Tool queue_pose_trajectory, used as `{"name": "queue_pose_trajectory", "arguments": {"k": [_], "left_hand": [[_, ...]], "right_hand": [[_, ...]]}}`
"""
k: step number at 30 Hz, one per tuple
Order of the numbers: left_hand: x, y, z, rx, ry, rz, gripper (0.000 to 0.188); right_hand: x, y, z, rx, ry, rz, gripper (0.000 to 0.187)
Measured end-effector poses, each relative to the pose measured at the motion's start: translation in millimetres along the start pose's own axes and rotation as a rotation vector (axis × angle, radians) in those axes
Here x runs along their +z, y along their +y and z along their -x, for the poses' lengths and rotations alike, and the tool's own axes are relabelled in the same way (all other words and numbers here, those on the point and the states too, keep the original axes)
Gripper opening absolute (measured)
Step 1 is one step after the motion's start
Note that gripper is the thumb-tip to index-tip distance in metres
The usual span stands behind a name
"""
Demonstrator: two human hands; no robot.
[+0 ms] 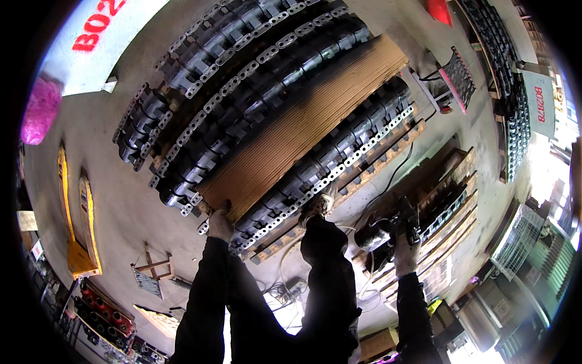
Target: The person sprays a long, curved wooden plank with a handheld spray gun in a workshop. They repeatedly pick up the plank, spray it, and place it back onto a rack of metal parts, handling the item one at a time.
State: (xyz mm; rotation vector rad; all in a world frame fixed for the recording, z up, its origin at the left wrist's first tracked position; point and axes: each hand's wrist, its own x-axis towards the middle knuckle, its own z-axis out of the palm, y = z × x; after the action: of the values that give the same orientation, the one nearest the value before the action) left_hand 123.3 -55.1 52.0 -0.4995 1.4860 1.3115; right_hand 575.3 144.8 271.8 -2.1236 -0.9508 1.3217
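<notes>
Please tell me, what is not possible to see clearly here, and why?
All in the head view:
What lies beneath the cardboard sheet: covered by it.
Fingers of the right hand: partly hidden by the dark tool.
Red object's top: cut off by the upper edge.
Bright background at right: washed out by glare.

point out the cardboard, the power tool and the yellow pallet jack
Cardboard (306, 130), head view: middle of its ribbed face
Power tool (408, 219), head view: its dark body
Pallet jack (81, 261), head view: yellow base joining its forks

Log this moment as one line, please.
left hand: touching near end of brown corrugated cardboard sheet | right hand: gripping black handheld power tool | sheet: lying over black metal track chains
</notes>
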Motion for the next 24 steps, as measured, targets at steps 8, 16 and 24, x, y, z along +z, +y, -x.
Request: {"name": "queue_pose_trajectory", "arguments": {"k": [8, 16, 24], "left_hand": [[-25, -26, -35, 0.129, 0.106, -0.220, 0.039], [-47, -15, -41, 0.103, 0.141, -0.110, 0.037], [-37, 0, -29, 0.056, 0.169, -0.066, 0.035]], "right_hand": [[25, -20, 0, -0.007, 0.001, -0.051, 0.017], [37, -28, 5, -0.035, -0.026, -0.032, 0.015], [48, -33, 5, -0.026, -0.029, 0.040, 0.012]]}}
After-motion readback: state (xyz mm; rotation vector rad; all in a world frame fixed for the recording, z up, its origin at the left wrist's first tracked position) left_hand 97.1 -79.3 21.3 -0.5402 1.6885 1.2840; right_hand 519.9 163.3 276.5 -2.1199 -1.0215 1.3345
